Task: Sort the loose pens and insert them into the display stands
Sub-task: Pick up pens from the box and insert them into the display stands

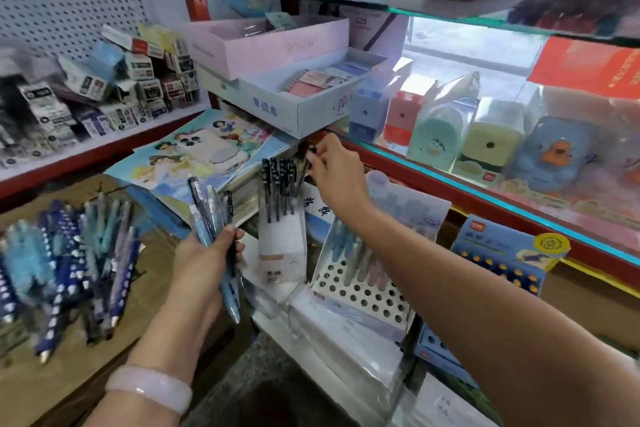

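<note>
My left hand point(204, 260) grips a bunch of pens point(216, 218). My right hand point(334, 170) pinches a dark pen point(304, 166) over the far white stand point(282, 246); loose pens point(65, 263) lie left.

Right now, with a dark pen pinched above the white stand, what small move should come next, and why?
Probably lower the right hand so its dark pen slides into the white stand beside the other dark pens. It is pinched just above that row, while the left hand holds more pens waiting.
</note>
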`<state>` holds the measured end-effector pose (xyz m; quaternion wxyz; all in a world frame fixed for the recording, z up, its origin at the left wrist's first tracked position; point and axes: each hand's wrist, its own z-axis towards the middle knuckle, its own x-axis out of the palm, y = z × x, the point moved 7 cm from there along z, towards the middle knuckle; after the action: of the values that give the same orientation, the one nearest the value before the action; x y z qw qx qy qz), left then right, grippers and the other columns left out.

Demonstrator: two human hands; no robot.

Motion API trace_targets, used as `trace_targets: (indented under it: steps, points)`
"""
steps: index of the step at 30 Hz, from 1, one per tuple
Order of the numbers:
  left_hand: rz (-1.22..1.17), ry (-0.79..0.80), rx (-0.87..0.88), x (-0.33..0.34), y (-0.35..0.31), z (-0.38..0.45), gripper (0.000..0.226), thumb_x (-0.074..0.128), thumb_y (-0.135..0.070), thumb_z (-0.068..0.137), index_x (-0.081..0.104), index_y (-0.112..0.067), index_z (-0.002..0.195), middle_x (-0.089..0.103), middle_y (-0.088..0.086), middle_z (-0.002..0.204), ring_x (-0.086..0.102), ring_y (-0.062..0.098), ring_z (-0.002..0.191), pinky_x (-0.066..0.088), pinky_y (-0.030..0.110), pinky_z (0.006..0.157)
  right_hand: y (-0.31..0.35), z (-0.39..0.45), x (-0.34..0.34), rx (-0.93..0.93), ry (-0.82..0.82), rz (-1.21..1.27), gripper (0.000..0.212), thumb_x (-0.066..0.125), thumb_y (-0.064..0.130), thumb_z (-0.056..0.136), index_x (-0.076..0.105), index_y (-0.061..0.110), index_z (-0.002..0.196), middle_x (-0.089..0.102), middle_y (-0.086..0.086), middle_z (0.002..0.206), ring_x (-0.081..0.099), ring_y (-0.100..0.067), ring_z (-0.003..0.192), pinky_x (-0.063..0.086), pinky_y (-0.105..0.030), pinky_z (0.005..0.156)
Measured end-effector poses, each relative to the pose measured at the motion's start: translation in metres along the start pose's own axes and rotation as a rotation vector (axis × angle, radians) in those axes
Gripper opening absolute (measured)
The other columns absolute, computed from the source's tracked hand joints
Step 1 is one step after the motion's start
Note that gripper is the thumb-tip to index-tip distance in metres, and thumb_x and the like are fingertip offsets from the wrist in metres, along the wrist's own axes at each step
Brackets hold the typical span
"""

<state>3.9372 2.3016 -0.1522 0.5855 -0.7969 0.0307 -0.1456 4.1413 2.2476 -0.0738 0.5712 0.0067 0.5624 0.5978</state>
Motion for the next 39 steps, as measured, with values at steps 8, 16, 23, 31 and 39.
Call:
trace_targets:
  steps: [8, 16, 23, 31, 39]
  points:
    - [-0.004, 0.030, -0.010, 0.005, 0.006, 0.020, 0.006, 0.051, -0.007, 0.093, 0.057, -0.007, 0.094, 0.061, 0.007, 0.074, 0.053, 0.015, 0.059, 0.046, 0.026, 0.060, -0.007, 0.007, 0.057, -0.030, 0.175, -0.140, 0.013, 0.045, 0.023, 0.098, 0.041, 0.012, 0.093, 0.063, -0.018, 0.091, 0.058, -0.035, 0.083, 0.046, -0.040, 0.070]
    - [0.018, 0.106, 0.016, 0.012, -0.002, 0.018, 0.012, 0.054, -0.006, 0.091, 0.058, -0.011, 0.082, 0.063, 0.007, 0.072, 0.053, 0.014, 0.058, 0.045, 0.028, 0.059, -0.019, 0.011, 0.081, 0.002, 0.301, -0.282, 0.015, 0.048, 0.022, 0.096, 0.050, 0.007, 0.094, 0.063, -0.020, 0.095, 0.058, -0.037, 0.089, 0.045, -0.039, 0.074]
    - [-0.008, 0.161, -0.019, 0.011, -0.001, 0.010, 0.010, 0.054, -0.007, 0.091, 0.060, -0.008, 0.084, 0.065, 0.007, 0.075, 0.055, 0.013, 0.059, 0.048, 0.023, 0.055, 0.002, 0.007, 0.050, 0.034, 0.206, -0.032, 0.022, 0.054, 0.028, 0.094, 0.064, 0.009, 0.098, 0.068, -0.008, 0.088, 0.063, -0.020, 0.080, 0.053, -0.035, 0.075]
    - [0.018, 0.229, 0.010, 0.015, 0.001, 0.003, 0.010, 0.053, -0.005, 0.092, 0.061, -0.005, 0.097, 0.065, 0.007, 0.072, 0.059, 0.008, 0.053, 0.048, 0.018, 0.048, 0.031, -0.028, 0.069, 0.199, 0.558, 0.433, 0.012, 0.061, 0.015, 0.090, 0.061, 0.009, 0.080, 0.059, -0.004, 0.066, 0.055, -0.010, 0.057, 0.050, -0.018, 0.058]
    - [-0.062, 0.189, -0.048, 0.006, 0.008, 0.007, 0.019, 0.049, -0.009, 0.094, 0.053, 0.000, 0.110, 0.064, 0.012, 0.078, 0.067, 0.017, 0.060, 0.055, 0.022, 0.052, 0.016, 0.007, 0.017, 0.258, 0.242, 0.422, 0.011, 0.055, 0.015, 0.092, 0.061, 0.006, 0.095, 0.064, -0.004, 0.076, 0.060, -0.009, 0.065, 0.055, -0.017, 0.065]
